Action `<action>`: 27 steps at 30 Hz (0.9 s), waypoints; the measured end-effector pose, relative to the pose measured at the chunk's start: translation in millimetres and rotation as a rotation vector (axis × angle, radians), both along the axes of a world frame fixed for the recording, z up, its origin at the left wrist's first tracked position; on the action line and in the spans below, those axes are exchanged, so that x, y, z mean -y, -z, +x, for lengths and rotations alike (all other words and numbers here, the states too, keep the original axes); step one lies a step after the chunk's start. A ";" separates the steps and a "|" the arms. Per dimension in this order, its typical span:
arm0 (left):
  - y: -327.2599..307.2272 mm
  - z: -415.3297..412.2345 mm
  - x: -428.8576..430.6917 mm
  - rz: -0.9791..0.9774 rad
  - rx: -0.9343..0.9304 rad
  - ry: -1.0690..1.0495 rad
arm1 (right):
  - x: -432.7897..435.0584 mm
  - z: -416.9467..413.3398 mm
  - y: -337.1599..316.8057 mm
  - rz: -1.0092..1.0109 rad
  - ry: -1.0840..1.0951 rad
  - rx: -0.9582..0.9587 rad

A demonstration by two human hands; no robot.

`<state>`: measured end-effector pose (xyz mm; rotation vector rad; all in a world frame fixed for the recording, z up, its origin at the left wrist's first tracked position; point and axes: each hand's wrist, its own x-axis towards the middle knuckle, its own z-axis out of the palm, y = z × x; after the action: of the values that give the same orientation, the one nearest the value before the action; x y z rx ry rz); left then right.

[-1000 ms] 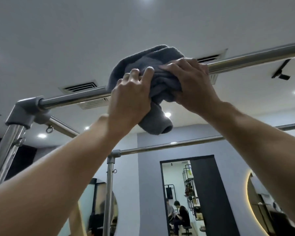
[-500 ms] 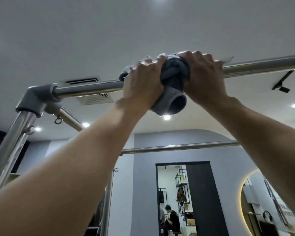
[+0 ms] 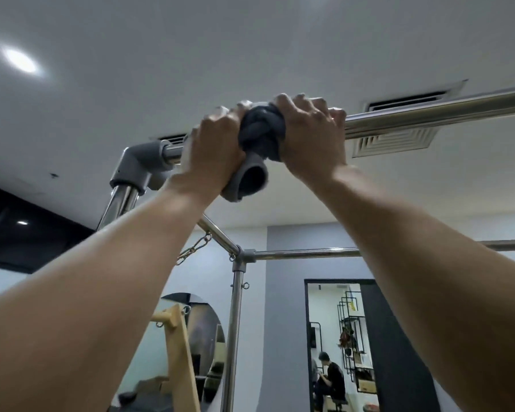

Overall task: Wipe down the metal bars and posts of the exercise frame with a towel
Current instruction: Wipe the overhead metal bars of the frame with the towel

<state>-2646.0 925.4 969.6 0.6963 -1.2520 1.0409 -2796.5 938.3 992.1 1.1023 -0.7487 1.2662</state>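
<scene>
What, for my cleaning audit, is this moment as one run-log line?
step: top bar wipe | towel: wrapped round bar | left hand: grips towel | right hand: grips towel | position: near corner joint

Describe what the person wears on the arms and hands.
Nothing worn shows. The left hand and right hand are ungloved, with no ring, watch or band in view. The left forearm and right forearm are bare, no sleeve, to the picture's edge.
</scene>
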 end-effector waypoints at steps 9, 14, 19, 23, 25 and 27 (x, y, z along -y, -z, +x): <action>30.4 15.1 15.6 -0.049 0.002 -0.039 | 11.6 9.5 16.9 -0.016 -0.019 -0.148; -1.4 50.4 14.9 0.073 -0.030 -0.030 | 12.7 53.5 -2.0 0.137 -0.030 -0.008; 20.9 74.8 25.6 0.109 -0.066 -0.093 | 25.1 85.0 10.4 0.207 -0.117 -0.121; 30.8 45.8 20.5 0.039 -0.032 -0.071 | 10.1 41.5 18.3 0.143 -0.172 -0.179; 27.4 26.0 16.4 0.032 -0.008 -0.082 | 4.5 22.9 18.1 0.122 -0.170 -0.133; 23.9 4.3 13.5 0.033 -0.048 -0.064 | -1.6 15.5 15.0 0.136 -0.137 -0.103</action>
<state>-2641.7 911.9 945.7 0.7866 -1.2150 1.0517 -2781.0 939.9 977.2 1.3381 -0.6985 1.2769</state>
